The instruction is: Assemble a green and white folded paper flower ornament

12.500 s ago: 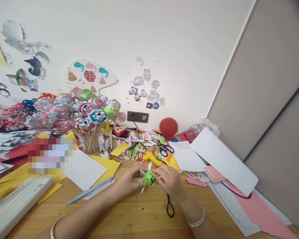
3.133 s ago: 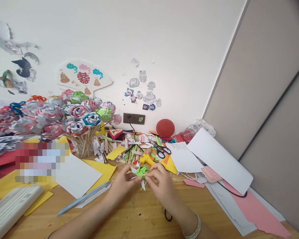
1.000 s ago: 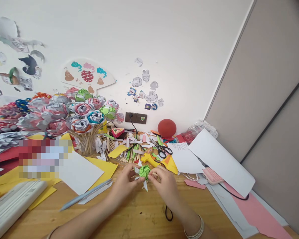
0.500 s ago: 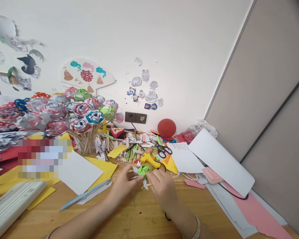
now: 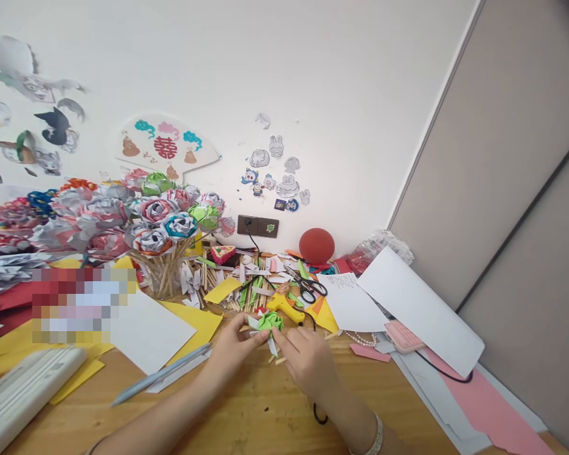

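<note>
Over the wooden table, my left hand (image 5: 234, 346) is closed on a green paper flower (image 5: 270, 321), gripping it from the left side. White paper strips (image 5: 272, 346) stick out around the bloom. My right hand (image 5: 308, 357) is curled round a thin wooden stick (image 5: 280, 361); one end shows below its fingertips and the other beyond the knuckles. The index finger of that hand touches the flower's right edge. Just behind the hands lies a yellow glue gun (image 5: 284, 308). The flower's underside is hidden.
Paper roses (image 5: 154, 208) on sticks fill a clear container at the back left. Scissors (image 5: 309, 289), a red ball (image 5: 317, 246) and scattered paper scraps lie along the wall. A blue pen (image 5: 161, 375) lies left, and a white board (image 5: 422, 309) leans right.
A second ago my right hand pinched the flower's edge and no stick showed. Now the stick shows in my right hand, its index finger pressing the flower. The left hand keeps its hold.
</note>
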`<state>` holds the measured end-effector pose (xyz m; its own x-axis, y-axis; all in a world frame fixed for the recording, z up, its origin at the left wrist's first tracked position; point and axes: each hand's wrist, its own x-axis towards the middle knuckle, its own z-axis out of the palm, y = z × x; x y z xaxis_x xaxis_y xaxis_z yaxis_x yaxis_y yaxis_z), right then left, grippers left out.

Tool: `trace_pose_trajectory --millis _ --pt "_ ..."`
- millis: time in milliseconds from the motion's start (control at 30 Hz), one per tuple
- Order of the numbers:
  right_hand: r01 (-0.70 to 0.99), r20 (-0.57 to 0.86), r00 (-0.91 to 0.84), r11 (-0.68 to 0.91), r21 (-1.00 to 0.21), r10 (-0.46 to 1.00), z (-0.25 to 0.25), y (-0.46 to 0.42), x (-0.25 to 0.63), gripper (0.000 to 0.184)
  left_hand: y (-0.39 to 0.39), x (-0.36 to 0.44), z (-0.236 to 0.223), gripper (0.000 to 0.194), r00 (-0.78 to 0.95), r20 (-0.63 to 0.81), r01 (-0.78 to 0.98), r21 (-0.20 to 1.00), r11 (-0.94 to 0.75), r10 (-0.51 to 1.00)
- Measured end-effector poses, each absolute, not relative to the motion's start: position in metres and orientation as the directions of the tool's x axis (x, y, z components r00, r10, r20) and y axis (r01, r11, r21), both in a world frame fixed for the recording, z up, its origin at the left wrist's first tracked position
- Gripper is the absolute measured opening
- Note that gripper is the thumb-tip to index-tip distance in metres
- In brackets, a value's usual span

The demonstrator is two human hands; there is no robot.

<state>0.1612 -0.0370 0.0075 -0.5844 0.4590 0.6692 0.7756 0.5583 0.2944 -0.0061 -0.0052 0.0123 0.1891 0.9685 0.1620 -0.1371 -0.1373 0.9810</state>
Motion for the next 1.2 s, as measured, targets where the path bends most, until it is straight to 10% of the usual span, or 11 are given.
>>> trace_pose_trajectory --millis 467,767,1200 --pt "0.78 0.693 -0.551 0.581 0.231 0.465 0.002 -0.037 0.163 0.04 -0.005 -0.007 0.021 0.036 0.159 0.202 -0.147 0.973 -0.179 0.966" --pt "0.682 0.714 -0.134 0.587 -0.436 0.687 0.002 -0.032 0.157 0.014 -0.011 -0.003 0.015 0.032 0.236 0.218 -0.073 0.976 -0.207 0.947" --pt "0.863 0.782 -0.327 0.505 0.019 0.53 0.005 -0.036 0.155 0.03 -0.01 -0.003 0.011 0.028 0.231 0.251 -0.025 0.967 -0.252 0.94"
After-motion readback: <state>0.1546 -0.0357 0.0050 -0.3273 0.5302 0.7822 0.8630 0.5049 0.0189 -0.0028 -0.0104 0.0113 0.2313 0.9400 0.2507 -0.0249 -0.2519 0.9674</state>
